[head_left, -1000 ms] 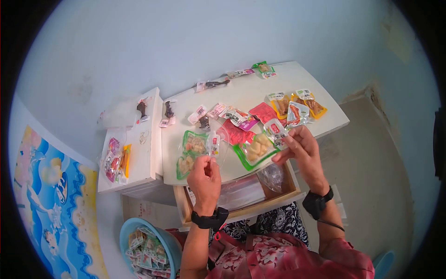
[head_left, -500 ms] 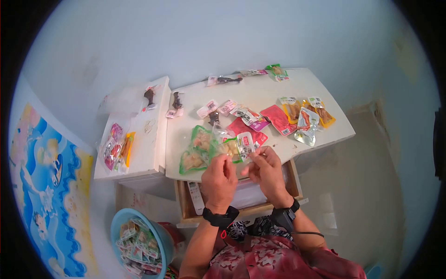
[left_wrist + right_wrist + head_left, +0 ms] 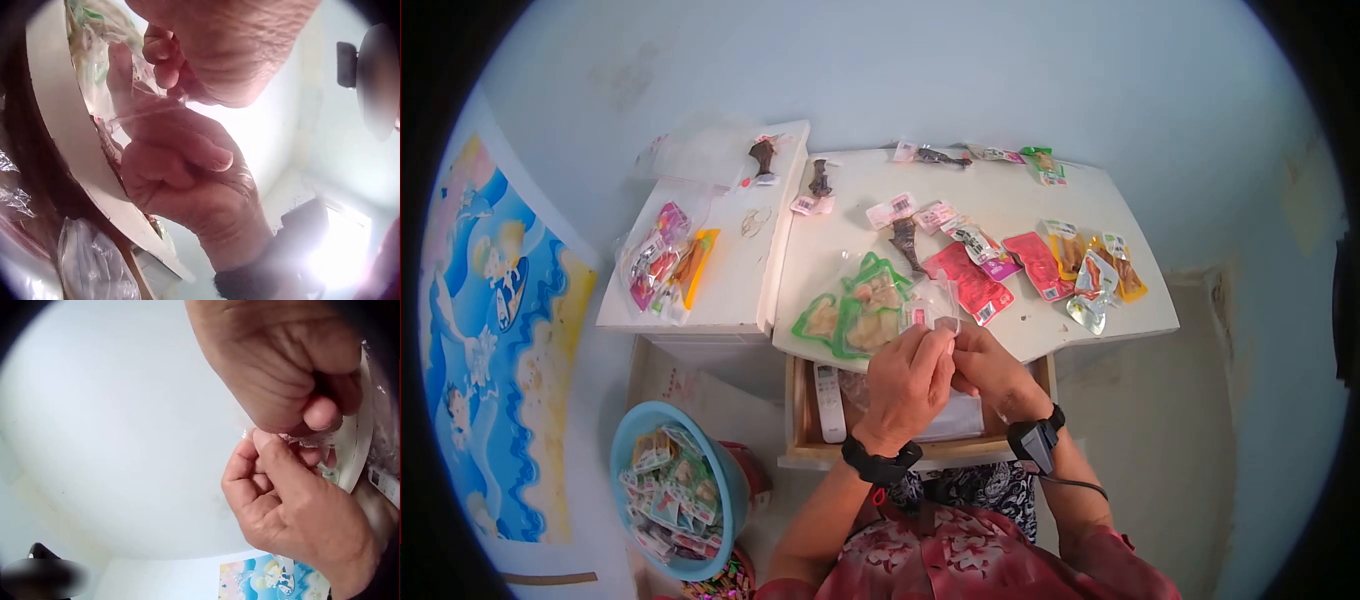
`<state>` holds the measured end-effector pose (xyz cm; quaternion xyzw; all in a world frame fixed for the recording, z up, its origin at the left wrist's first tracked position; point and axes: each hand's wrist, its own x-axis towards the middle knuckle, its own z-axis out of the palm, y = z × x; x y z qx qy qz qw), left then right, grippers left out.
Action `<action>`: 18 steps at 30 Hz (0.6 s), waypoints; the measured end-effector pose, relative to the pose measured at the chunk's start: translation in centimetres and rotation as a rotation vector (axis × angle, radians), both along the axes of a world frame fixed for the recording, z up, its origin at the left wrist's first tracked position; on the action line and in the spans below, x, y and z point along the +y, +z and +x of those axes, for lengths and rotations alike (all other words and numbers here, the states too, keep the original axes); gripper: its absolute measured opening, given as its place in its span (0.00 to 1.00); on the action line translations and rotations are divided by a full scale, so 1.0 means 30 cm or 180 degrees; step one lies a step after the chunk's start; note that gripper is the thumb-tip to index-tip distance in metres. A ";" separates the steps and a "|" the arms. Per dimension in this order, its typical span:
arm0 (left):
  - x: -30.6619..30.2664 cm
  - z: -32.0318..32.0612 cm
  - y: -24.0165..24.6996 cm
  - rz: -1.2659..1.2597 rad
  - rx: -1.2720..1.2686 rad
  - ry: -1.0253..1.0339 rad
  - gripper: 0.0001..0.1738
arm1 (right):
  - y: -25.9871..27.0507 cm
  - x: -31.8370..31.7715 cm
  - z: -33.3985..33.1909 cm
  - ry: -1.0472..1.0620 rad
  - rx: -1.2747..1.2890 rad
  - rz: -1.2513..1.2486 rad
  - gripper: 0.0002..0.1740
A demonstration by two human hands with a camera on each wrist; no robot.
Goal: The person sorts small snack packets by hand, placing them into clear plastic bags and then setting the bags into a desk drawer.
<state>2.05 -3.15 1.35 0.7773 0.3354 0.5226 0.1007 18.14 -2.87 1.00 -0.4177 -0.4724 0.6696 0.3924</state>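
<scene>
Clear, thin plastic forms the bag [image 3: 937,295] held above the front edge of the white worktop [image 3: 850,215], just beside the green-edged packets [image 3: 870,300]. Left hand [image 3: 910,385]: the grip is closed, thumb and forefinger pinching the bag's edge. Right hand [image 3: 1000,375]: the grip is likewise closed on the plastic, with the fingers curled. The two hands meet at the bag; its film is glossy and creased, and a pale patch with pink print shows at its lower part. Whether that print lies on or behind the film cannot be determined. The green-edged packets are transparent, with pale food pieces inside. A round blue basin [image 3: 737,485], standing to the left, is heaped with small printed packets [image 3: 670,490]. The open wooden drawer [image 3: 820,452] contains a white remote control [image 3: 830,400], crumpled clear plastic [image 3: 853,388] and a flat white item [image 3: 955,420]. On the side cabinet [image 3: 745,280], a transparent pouch [image 3: 665,312] holds a purple packet [image 3: 643,285] and a yellow-edged one. Further right on the worktop lie two red packets [image 3: 975,285], a silver packet [image 3: 1092,275] and yellow-edged packets [image 3: 1067,245], with brown contents visible in the last group.
</scene>
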 end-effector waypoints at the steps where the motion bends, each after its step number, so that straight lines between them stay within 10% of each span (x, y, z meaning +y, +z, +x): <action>1: 0.002 -0.009 0.000 0.0013 -0.0015 -0.0041 0.09 | -0.002 0.003 -0.003 -0.0026 0.0057 -0.0015 0.08; 10: 0.087 -0.271 -0.116 -0.0105 0.0453 0.1734 0.28 | -0.003 -0.083 -0.117 -0.0402 0.0800 -0.0310 0.14; 18: 0.082 -0.282 -0.053 -0.1074 0.0198 0.1353 0.36 | -0.037 -0.071 -0.243 -0.0563 0.1047 -0.0494 0.12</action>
